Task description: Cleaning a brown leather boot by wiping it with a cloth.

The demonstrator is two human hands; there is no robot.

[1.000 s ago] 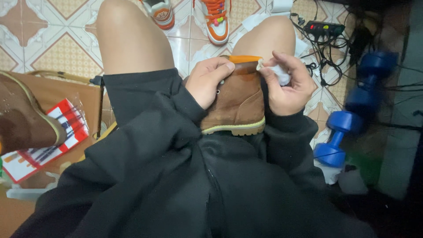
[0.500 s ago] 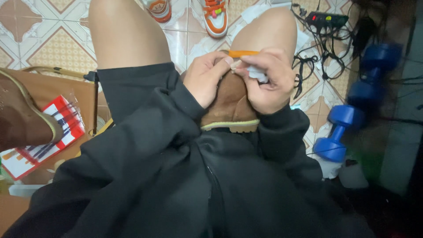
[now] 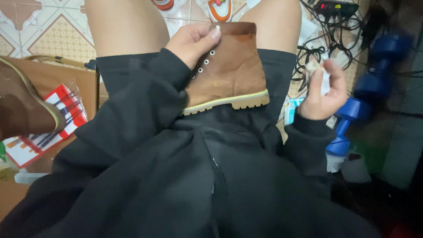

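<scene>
Brown suede boot [image 3: 229, 72] lies on its side across the lap, sole edge toward the body, long axis running left to right, toe end toward the right knee. Left hand [image 3: 191, 42] is the nearer one: it grips the boot at the laced collar, fingers curled over the eyelet row. Right hand [image 3: 324, 90] is off the boot, well apart to the right, pinching a small crumpled white wipe [image 3: 318, 72] between thumb and fingertips (what kind of cloth or tissue, cannot tell).

Second brown boot [image 3: 24, 108] rests at far left on a tan cardboard box [image 3: 57, 75]. Beside it, a flat red-and-white printed packet [image 3: 44, 132] in clear wrap. Blue dumbbell [image 3: 365, 99] on the floor to the right. Black power strip [image 3: 337, 6] with tangled cables at top right.
</scene>
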